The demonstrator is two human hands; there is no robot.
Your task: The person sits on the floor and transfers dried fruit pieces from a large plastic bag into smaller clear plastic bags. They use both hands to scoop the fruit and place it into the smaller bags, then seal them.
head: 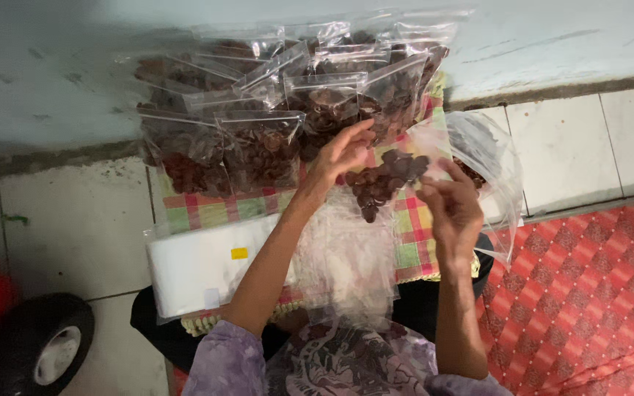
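My left hand [340, 155] reaches forward with fingers apart, over a loose heap of dark brown dried pieces [384, 178] on a checked cloth [207, 209]. My right hand [453, 209] pinches the mouth of a clear plastic bag [494, 165] that has a few dark pieces inside. Behind the heap lies a stack of filled, sealed clear bags [273, 110] of the same dried pieces, against the wall.
A pack of flat empty plastic bags [199, 268] lies at the near left on the cloth. A big crumpled clear bag [346, 264] sits in my lap. A red patterned mat [588, 286] is at right, a black wheel [34, 345] at lower left.
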